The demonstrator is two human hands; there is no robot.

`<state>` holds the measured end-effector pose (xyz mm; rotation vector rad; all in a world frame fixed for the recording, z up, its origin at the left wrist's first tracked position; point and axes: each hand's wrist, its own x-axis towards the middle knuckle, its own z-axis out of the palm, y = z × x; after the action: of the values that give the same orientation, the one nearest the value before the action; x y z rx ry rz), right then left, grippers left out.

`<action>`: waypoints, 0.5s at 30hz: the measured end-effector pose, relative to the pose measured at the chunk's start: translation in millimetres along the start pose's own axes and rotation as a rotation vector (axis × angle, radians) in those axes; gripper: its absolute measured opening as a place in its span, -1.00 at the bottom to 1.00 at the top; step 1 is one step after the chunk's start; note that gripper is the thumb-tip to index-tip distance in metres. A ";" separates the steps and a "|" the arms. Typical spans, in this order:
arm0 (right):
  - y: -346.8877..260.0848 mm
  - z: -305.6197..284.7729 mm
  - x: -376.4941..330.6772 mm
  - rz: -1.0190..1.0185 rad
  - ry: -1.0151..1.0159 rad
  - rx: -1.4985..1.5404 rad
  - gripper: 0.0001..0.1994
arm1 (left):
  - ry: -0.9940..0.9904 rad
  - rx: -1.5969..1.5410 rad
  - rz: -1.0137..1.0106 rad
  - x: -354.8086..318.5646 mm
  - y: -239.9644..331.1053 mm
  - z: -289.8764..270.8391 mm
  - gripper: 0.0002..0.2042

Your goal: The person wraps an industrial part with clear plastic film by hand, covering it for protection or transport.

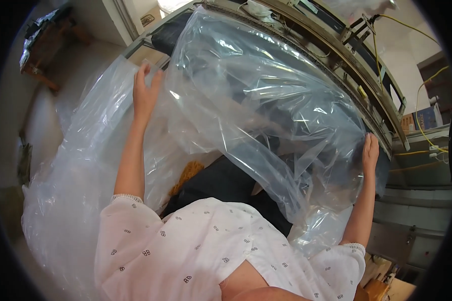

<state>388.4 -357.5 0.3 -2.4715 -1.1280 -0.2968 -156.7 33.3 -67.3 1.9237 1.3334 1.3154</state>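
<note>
A large clear plastic sheet [266, 85] lies in wrinkled folds over a dark surface in front of me and hangs down over my lap. My left hand [146, 95] is raised at the sheet's left side, thumb and fingers apart, with nothing visibly gripped. At the far right end of the sheet, my right hand [370, 154] rests against its edge, fingers straight and side by side. Its palm side is hidden. To my left, a big heap of clear plastic film [80, 165] spills down toward the floor.
Along the far side runs a long metal machine rail [326, 55]. Yellow cables [419, 105] dangle at the right, near a blue and orange box [427, 118]. A wooden bench [50, 45] stands at the far left. Grey metal panels [412, 210] sit at my right.
</note>
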 end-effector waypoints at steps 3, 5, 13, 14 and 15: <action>-55.9 -7.3 27.0 -0.024 0.043 0.049 -0.74 | -0.052 -0.204 0.106 59.1 39.7 21.9 -0.43; -84.8 2.9 38.6 -0.140 0.062 0.150 -0.77 | -0.225 -0.183 0.044 98.1 48.4 33.2 -0.51; -104.9 57.7 72.1 -0.306 0.068 0.103 -0.76 | -0.643 -0.550 -0.350 166.4 26.7 61.4 -0.76; -92.2 58.1 75.9 -0.203 -0.051 0.181 -0.79 | -0.606 -0.647 -0.378 167.7 23.5 63.4 -0.81; -83.9 58.2 77.9 -0.098 -0.167 0.256 -0.82 | -0.608 -0.649 -0.378 165.4 28.7 63.6 -0.81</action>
<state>376.8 -229.6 -1.4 -2.2518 -1.2706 0.0283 -74.5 177.7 0.9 1.3628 0.7734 0.7471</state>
